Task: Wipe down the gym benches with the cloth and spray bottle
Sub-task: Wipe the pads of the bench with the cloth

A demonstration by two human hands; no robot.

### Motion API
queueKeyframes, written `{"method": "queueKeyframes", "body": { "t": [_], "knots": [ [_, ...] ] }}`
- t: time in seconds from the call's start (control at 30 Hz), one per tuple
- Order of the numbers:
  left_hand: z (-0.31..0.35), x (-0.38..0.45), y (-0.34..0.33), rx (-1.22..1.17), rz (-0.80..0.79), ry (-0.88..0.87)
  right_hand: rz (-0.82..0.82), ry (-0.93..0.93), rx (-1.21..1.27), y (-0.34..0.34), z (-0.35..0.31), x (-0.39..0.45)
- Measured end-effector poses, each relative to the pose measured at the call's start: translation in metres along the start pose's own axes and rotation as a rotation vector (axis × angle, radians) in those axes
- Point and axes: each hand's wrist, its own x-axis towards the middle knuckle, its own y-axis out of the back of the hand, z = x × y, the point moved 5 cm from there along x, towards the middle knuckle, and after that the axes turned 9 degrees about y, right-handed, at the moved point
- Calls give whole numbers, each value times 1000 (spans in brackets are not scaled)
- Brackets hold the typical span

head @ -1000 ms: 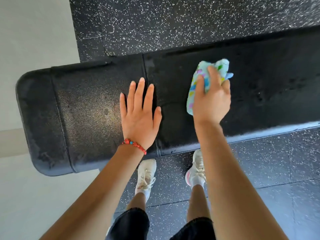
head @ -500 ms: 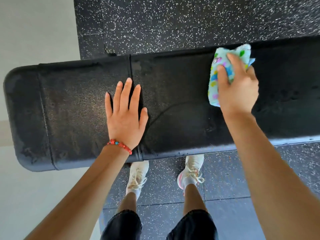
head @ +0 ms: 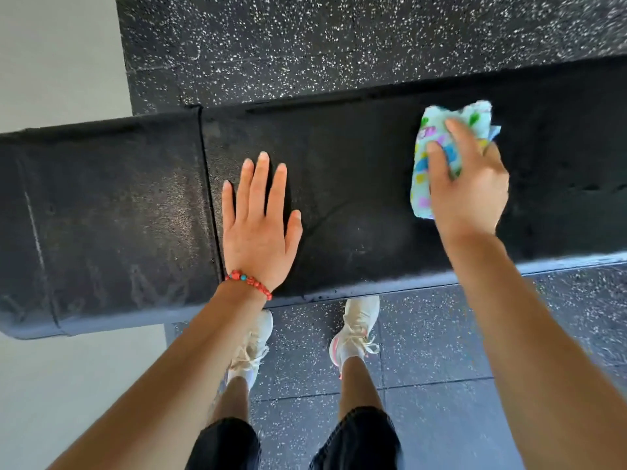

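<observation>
A long black padded gym bench runs across the view, with a seam left of centre. My left hand lies flat on the pad just right of the seam, fingers straight and together. My right hand presses a folded pastel cloth with coloured prints against the pad further right; the fingers lie over the cloth and curl slightly on it. No spray bottle is in view.
Black speckled rubber floor lies beyond and below the bench. Pale floor borders it on the left. My two feet in white shoes stand right against the bench's near edge.
My right hand has slid the cloth to the right along the pad. My left hand now rests right of the seam instead of left of it.
</observation>
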Motion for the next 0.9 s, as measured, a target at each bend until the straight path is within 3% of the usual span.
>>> {"method": "queueKeyframes", "body": {
  "t": [0.1, 0.27, 0.37, 0.5, 0.6, 0.77, 0.9],
  "knots": [
    [1, 0, 0, 9, 5, 1, 49, -47, 20, -7, -18, -10],
    [1, -1, 0, -9, 16, -12, -36, 304, 66, -31, -87, -63],
    [1, 0, 2, -16, 27, -23, -69, 402, 36, -26, -70, -58],
    [3, 0, 2, -9, 9, -17, 50, 64, 22, 8, 5, -44],
    [3, -1, 2, -13, 14, -8, 73, -124, 37, 7, 7, -54],
    [13, -4, 6, -38, 36, -38, -15, 248, 77, -20, -62, -101],
    [39, -10, 5, -40, 29, -133, -30, 414, 47, -11, -38, -93]
  ]
}}
